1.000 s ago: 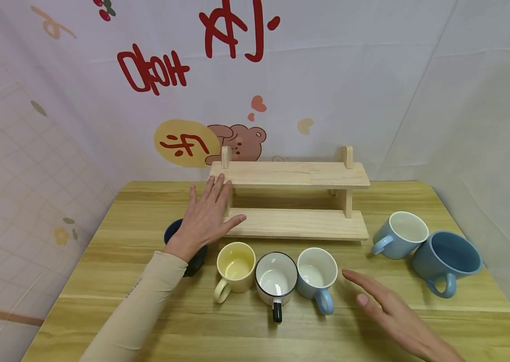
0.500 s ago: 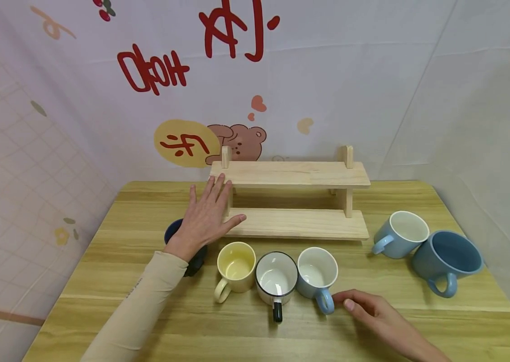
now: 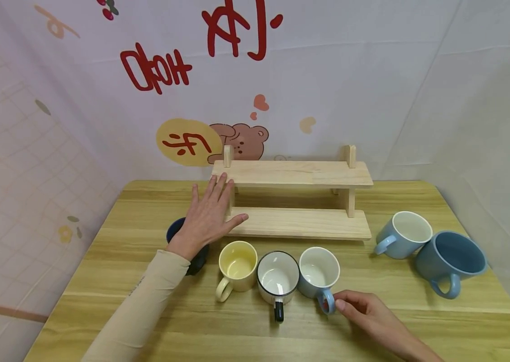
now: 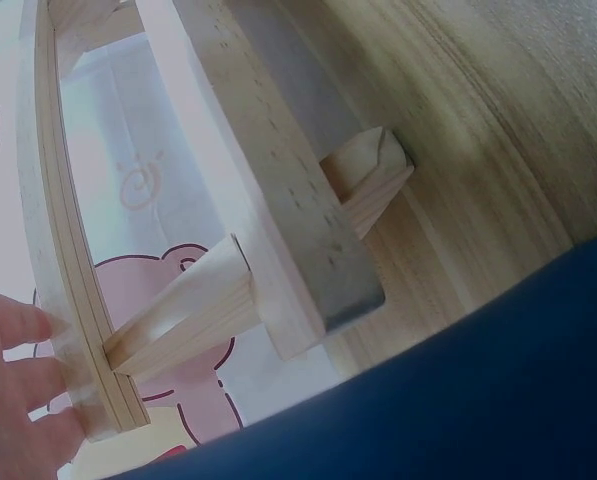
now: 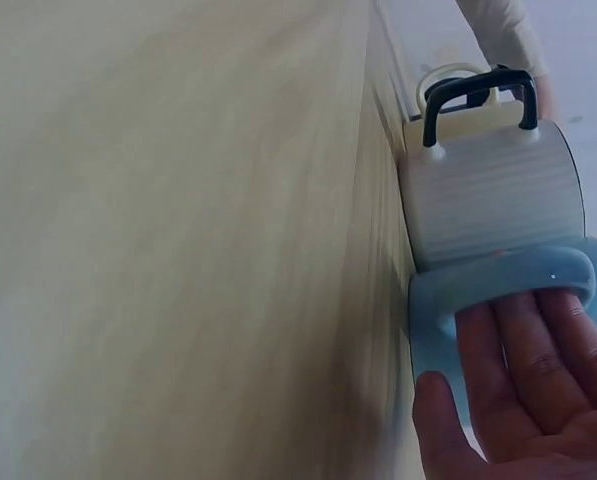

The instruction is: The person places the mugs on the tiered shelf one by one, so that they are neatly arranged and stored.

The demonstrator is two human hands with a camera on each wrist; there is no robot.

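Observation:
My left hand (image 3: pixel 205 221) rests with spread, straight fingers on the left end of the upper board of a two-tier wooden shelf (image 3: pixel 297 222). In the left wrist view its fingertips touch that board's edge. Under the left wrist stands a dark blue mug (image 3: pixel 175 229), mostly hidden. My right hand (image 3: pixel 370 322) is at the handle of a light blue mug (image 3: pixel 313 281) with a white inside. In the right wrist view its fingers (image 5: pixel 528 350) reach fairly straight into the handle (image 5: pixel 518 275), the thumb apart from it.
Left of that mug stand a white mug (image 3: pixel 270 291) with black rim and handle, and a yellow mug (image 3: pixel 245 284). Another light blue mug (image 3: pixel 397 246) and a larger blue mug (image 3: pixel 435 264) stand at the right. A printed cloth (image 3: pixel 327 75) hangs behind the table (image 3: pixel 218 337).
My right hand has moved left and a little down to the light blue mug's handle, and its fingertips now enter the handle. The left hand stays on the shelf.

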